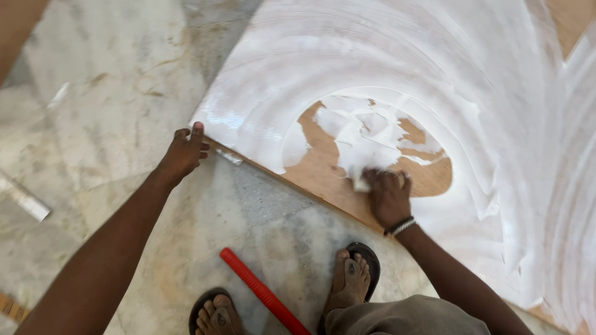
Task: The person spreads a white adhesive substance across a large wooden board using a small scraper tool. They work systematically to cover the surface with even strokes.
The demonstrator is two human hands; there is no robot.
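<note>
Plywood board [323, 170] lies flat on the marble floor [124, 93], and most of its face is already covered in sweeping arcs of wet white paste [397, 56]. Only a bare brown patch is left near the board's near edge, with a thicker dab of paste sitting in the middle of it.

Our right hand [388, 195] presses down on that bare patch, just inside the near edge. Its grip is narrow, the fingers curled over a small pale spreader [360, 183], of which only a corner peeks out at the fingertips. We judge it is held low and flat so the paste drags out thin. The spreader touches the lower fringe of the dab, so the paste lies directly ahead of the grip, farther from the edge.

Our left hand [183, 154] rests at the board's near left corner, fingers bent over the edge, holding nothing; it seems to steady the board against the push of the other hand.

We crouch at the near edge, sandalled feet [347, 276] on the floor, a red ribbed stick [261, 291] lying between them. A pale strip [25, 200] lies far to the left.
</note>
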